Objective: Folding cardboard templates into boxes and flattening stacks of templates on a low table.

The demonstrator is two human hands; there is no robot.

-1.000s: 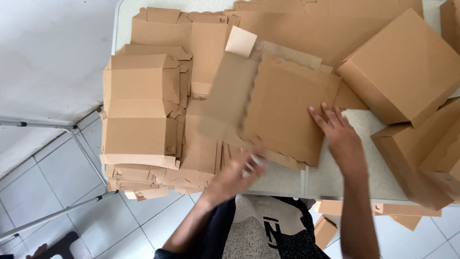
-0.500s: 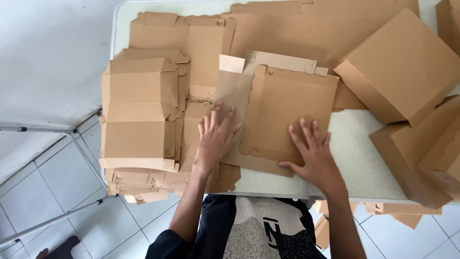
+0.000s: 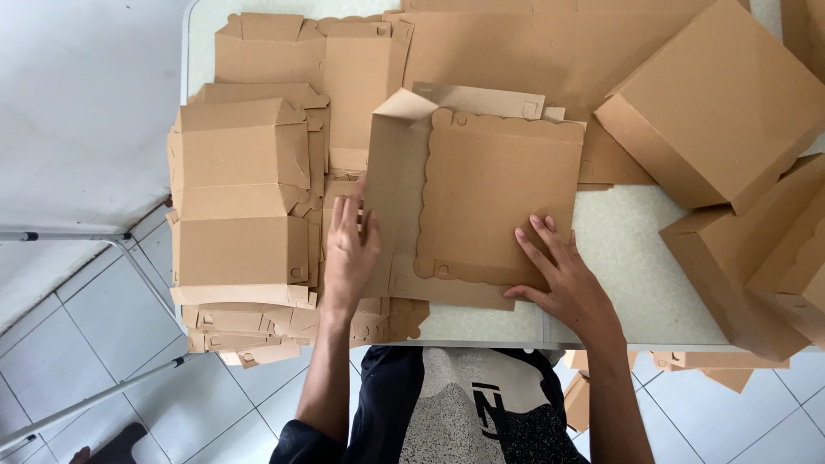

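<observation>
Flat blank (image 3: 494,198) is laid on the table (image 3: 627,258), scalloped edges visible, its left side flap (image 3: 397,172) partly raised. Left hand (image 3: 351,249) is pressed flat on that flap's lower left edge, fingers spread, nothing gripped. Right hand (image 3: 567,279) is laid open on the blank's lower right corner, fingers splayed, palm partly on the table. A stack of flat blanks (image 3: 241,206) is seen left of the blank, overhanging the table edge. Folded boxes (image 3: 730,112) are set right of the blank, touching each other. More flat cardboard (image 3: 533,43) is spread beyond the blank.
</observation>
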